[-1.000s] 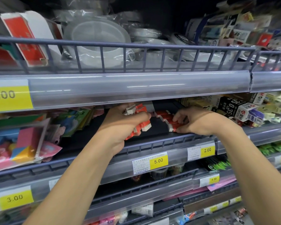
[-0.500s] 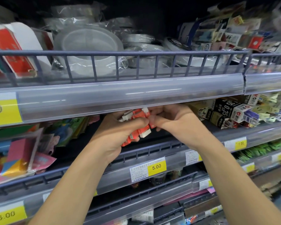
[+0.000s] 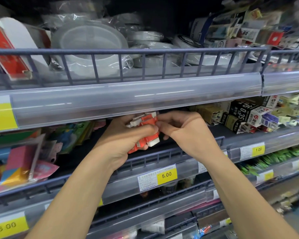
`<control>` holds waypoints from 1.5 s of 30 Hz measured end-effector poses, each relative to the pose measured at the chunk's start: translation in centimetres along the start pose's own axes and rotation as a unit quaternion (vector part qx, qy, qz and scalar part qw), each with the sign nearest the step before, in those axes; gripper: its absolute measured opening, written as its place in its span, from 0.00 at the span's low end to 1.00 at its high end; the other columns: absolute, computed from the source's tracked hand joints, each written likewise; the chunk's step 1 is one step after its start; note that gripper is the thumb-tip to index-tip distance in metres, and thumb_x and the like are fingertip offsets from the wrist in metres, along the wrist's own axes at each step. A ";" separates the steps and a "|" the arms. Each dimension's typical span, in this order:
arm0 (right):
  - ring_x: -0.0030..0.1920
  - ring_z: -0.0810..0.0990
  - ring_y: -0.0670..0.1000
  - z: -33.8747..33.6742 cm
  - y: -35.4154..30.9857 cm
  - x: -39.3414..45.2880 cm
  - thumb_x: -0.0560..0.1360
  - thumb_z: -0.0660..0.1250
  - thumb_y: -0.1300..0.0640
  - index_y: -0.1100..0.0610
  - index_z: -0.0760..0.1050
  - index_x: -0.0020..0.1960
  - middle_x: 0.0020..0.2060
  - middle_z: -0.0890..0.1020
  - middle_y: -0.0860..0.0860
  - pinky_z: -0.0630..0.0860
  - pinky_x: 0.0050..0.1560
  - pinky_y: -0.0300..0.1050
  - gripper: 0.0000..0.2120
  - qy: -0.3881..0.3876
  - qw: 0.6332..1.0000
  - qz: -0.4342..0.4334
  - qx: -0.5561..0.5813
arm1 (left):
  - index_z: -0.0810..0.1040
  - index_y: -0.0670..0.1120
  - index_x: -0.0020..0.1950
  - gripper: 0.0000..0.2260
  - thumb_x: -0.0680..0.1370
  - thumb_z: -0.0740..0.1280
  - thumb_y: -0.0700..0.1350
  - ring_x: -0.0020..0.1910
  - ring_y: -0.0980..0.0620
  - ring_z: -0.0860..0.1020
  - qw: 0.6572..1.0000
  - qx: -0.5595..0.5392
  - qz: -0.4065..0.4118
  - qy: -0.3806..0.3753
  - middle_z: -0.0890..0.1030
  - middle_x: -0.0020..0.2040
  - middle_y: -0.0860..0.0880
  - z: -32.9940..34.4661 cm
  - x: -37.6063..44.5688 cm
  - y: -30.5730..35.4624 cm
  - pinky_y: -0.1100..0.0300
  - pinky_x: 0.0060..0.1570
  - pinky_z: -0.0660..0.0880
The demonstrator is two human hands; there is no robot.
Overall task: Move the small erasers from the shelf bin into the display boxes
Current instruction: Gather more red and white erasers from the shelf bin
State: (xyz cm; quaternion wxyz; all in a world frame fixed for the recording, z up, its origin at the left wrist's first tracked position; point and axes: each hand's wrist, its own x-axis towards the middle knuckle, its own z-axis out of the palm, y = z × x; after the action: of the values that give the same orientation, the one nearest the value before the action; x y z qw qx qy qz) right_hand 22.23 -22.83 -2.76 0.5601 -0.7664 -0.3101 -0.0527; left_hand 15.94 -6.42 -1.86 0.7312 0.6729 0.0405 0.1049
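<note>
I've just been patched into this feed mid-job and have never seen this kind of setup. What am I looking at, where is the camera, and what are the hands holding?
There is no machine here: a person works with two bare hands, and the single picture comes from a wide-angle camera worn on their head, looking forward and down at store shelves. The left hand grips a bunch of small orange-and-white erasers. The right hand has its fingertips on the same bunch, seemingly adding or adjusting one. Both hands are just under the front rail of the upper shelf, which carries clear plastic-wrapped rolls. Black-and-white boxes lie to the right of the hands, colourful packets to the left. Yellow price tags line the shelf edges. I cannot pick out the display boxes.
</note>
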 end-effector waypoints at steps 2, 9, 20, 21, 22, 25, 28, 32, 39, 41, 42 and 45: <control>0.31 0.81 0.43 -0.3 0.0 -0.1 0.77 0.72 0.56 0.41 0.83 0.49 0.38 0.86 0.42 0.75 0.38 0.30 0.09 -0.016 1.000 0.002 -0.003 | 0.89 0.53 0.40 0.10 0.62 0.77 0.42 0.31 0.51 0.81 1.000 -0.003 -0.004 0.001 0.88 0.40 0.45 0.1 0.0 -0.1 0.62 0.26 0.75; 0.41 0.79 0.45 -4.0 1.7 2.3 0.76 0.73 0.61 0.47 0.81 0.52 0.40 0.84 0.42 0.73 0.42 0.32 0.10 0.007 0.993 0.078 -0.084 | 0.88 0.59 0.43 0.16 0.58 0.79 0.46 0.31 0.51 0.82 0.999 0.008 -0.030 0.013 0.88 0.39 0.49 -0.1 0.4 -0.3 0.61 0.27 0.77; 0.54 0.78 0.51 -6.5 3.6 4.5 0.76 0.73 0.51 0.44 0.76 0.66 0.52 0.76 0.47 0.73 0.55 0.42 0.19 -0.190 0.874 0.150 -0.422 | 0.89 0.49 0.40 0.09 0.66 0.80 0.36 0.42 0.42 0.88 0.999 -0.027 -0.043 0.002 0.88 0.42 0.43 -0.3 0.7 -0.5 0.46 0.40 0.85; 0.54 0.78 0.50 -6.5 3.7 4.5 0.76 0.74 0.51 0.44 0.76 0.65 0.52 0.77 0.45 0.72 0.54 0.41 0.18 -0.189 0.876 0.148 -0.419 | 0.88 0.47 0.39 0.09 0.69 0.79 0.33 0.41 0.42 0.88 0.998 -0.032 -0.045 0.008 0.88 0.42 0.42 -0.3 0.7 -0.5 0.48 0.38 0.84; 0.53 0.77 0.49 -6.5 3.8 4.6 0.75 0.74 0.50 0.44 0.76 0.64 0.51 0.77 0.44 0.71 0.52 0.41 0.19 -0.189 0.878 0.148 -0.414 | 0.88 0.46 0.39 0.09 0.70 0.78 0.32 0.40 0.43 0.87 0.998 -0.034 -0.047 0.015 0.87 0.42 0.42 -0.3 0.7 -0.5 0.49 0.38 0.84; 0.53 0.78 0.47 -6.6 4.0 4.6 0.74 0.75 0.49 0.46 0.77 0.64 0.54 0.80 0.42 0.72 0.53 0.39 0.20 -0.181 0.889 0.143 -0.396 | 0.88 0.48 0.38 0.10 0.70 0.78 0.32 0.39 0.44 0.88 0.998 -0.038 -0.046 0.021 0.88 0.42 0.42 -0.3 0.7 -0.5 0.50 0.38 0.85; 0.54 0.80 0.47 -6.6 4.0 4.2 0.74 0.74 0.50 0.47 0.79 0.63 0.53 0.82 0.43 0.72 0.56 0.37 0.17 -0.143 0.908 0.135 -0.369 | 0.89 0.53 0.37 0.14 0.71 0.77 0.32 0.39 0.46 0.88 0.998 -0.040 -0.036 0.016 0.88 0.40 0.45 -0.4 0.7 -0.5 0.51 0.39 0.85; 0.46 0.83 0.45 -5.6 3.1 2.6 0.75 0.74 0.55 0.46 0.82 0.54 0.45 0.85 0.41 0.76 0.52 0.37 0.09 -0.043 0.978 0.104 -0.177 | 0.89 0.54 0.37 0.15 0.71 0.77 0.32 0.40 0.47 0.88 0.998 -0.049 -0.035 0.007 0.88 0.41 0.45 -0.5 0.8 -0.6 0.52 0.37 0.84; 0.36 0.85 0.50 -0.9 0.6 0.6 0.78 0.70 0.62 0.54 0.81 0.54 0.47 0.85 0.56 0.82 0.43 0.42 0.06 -0.020 0.995 0.072 0.059 | 0.90 0.53 0.42 0.11 0.66 0.78 0.37 0.42 0.49 0.88 0.998 -0.047 -0.028 -0.035 0.89 0.44 0.46 -0.6 0.9 -0.6 0.55 0.38 0.83; 0.37 0.86 0.53 -0.5 0.6 0.6 0.79 0.70 0.60 0.56 0.81 0.56 0.47 0.86 0.54 0.83 0.48 0.51 0.07 -0.019 0.995 0.081 0.049 | 0.90 0.53 0.43 0.12 0.67 0.78 0.37 0.43 0.49 0.88 0.998 -0.046 -0.023 -0.039 0.89 0.46 0.46 -0.7 0.8 -0.6 0.56 0.38 0.83; 0.37 0.86 0.54 -0.4 0.6 0.6 0.79 0.70 0.60 0.57 0.81 0.57 0.48 0.86 0.52 0.83 0.51 0.55 0.08 -0.016 0.996 0.082 0.042 | 0.90 0.54 0.43 0.12 0.69 0.78 0.35 0.43 0.49 0.88 0.998 -0.045 -0.020 -0.036 0.89 0.46 0.46 -0.7 0.9 -0.6 0.56 0.38 0.83; 0.36 0.86 0.52 0.0 0.6 0.5 0.78 0.70 0.59 0.56 0.82 0.56 0.46 0.86 0.50 0.83 0.49 0.53 0.07 -0.007 0.998 0.065 0.019 | 0.90 0.53 0.43 0.14 0.73 0.75 0.32 0.44 0.48 0.88 0.998 -0.049 -0.020 -0.026 0.89 0.46 0.45 -0.7 1.0 -0.8 0.54 0.39 0.83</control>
State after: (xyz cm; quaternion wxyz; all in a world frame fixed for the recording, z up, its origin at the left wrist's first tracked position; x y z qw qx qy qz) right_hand 22.93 -22.71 -3.07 0.5745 -0.7747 -0.2642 -0.0051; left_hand 16.85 -5.57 -2.61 0.7662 0.6376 0.0304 0.0747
